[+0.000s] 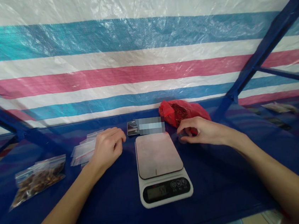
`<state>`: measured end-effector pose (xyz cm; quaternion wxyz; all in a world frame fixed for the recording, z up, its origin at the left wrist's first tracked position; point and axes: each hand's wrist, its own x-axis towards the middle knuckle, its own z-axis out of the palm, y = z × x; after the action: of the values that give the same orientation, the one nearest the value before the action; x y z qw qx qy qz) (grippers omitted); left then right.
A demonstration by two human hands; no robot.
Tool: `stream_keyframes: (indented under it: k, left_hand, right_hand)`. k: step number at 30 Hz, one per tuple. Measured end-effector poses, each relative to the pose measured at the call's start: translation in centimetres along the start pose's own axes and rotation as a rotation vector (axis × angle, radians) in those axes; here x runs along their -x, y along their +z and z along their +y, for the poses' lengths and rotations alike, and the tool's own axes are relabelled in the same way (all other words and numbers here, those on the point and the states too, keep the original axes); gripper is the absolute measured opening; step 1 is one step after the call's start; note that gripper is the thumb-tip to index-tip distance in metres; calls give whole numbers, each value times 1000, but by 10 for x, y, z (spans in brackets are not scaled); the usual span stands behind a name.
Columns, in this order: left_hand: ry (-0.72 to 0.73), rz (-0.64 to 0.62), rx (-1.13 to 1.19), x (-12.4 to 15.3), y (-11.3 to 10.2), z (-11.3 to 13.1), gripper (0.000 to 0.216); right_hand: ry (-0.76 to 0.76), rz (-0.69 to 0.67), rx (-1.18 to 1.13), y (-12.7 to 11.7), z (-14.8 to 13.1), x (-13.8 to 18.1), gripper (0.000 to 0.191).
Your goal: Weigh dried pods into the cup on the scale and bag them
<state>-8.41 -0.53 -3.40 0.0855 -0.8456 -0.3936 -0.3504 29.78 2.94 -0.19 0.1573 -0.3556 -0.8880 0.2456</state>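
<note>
A white digital kitchen scale stands between my hands, with a small dark sliver on its plate. Its display is lit, but the digits are blurred. My left hand is loosely closed left of the scale, beside a stack of small clear zip bags, and nothing shows in it. To the right of the scale, my right hand has thumb and fingers curled round a small, clear, rounded thing, too blurred to name. Just behind that hand lies an open red plastic bag with dark reddish, dried bits inside.
At the left, a filled zip bag of brown dried pieces lies on the blue table. Behind the scale is a flat dark device, partly blurred out. Blue metal posts rise at both sides before a striped plastic sheet.
</note>
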Motion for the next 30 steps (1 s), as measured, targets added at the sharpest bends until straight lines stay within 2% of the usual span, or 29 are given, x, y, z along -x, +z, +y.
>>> stream_keyframes:
  k: [5, 9, 12, 19, 23, 25, 27, 29, 30]
  left_hand:
    - [17, 32, 20, 0, 1, 4, 32]
    - [78, 66, 37, -1, -1, 9, 34]
    - [119, 93, 28, -3, -5, 13, 35]
    - [188, 73, 14, -4, -9, 22, 33]
    - [198, 51, 11, -4, -6, 23, 34]
    - [198, 58, 13, -4, -5, 23, 34]
    - [202, 71, 20, -5, -5, 23, 33]
    - [206, 81, 31, -5, -5, 22, 33]
    - [208, 81, 35, -5, -5, 23, 33]
  right_hand:
    - [-71, 170, -96, 1, -36, -15, 17]
    - [-267, 125, 23, 24, -74, -35, 28]
    - [-288, 109, 38, 39, -85, -45, 28]
    - [-276, 124, -14, 52, -72, -39, 19]
    - [-284, 58, -8, 43, -74, -36, 31]
    - [-275, 155, -18, 31, -70, -34, 35]
    - [-220, 339, -1, 18, -58, -31, 24]
    - [-97, 491, 86, 8, -38, -28, 28]
    - [-15, 517, 156, 5, -27, -28, 28]
